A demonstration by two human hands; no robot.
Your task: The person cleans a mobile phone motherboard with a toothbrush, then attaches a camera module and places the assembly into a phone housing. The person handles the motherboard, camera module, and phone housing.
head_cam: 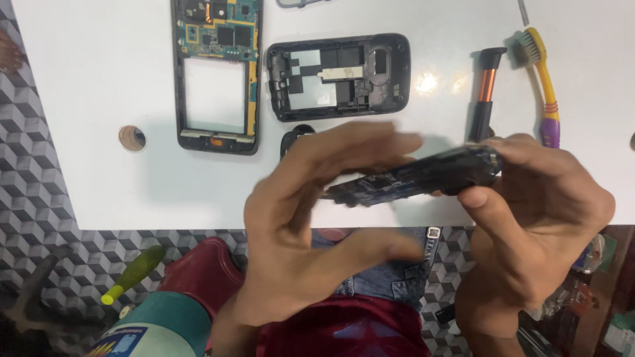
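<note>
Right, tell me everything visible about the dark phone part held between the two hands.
The dark phone part is a long, thin piece seen nearly edge-on, black with bluish circuit-board detail along its face; motion blur hides finer parts. It is held in the air, above the near edge of the white table, tilted so its right end sits higher. The right hand pinches the right end, and the left hand touches the left end with fingers spread above it.

Probably a small phone-repair bench, though little of the room shows. White table [99, 132] strewn with an opened phone frame with bare circuit board [217, 73], a stripped black housing [337, 76], a cleaning toothbrush [544, 79] and a copper-banded tool [485, 92]. Cube-patterned floor [40, 218] below.
</note>
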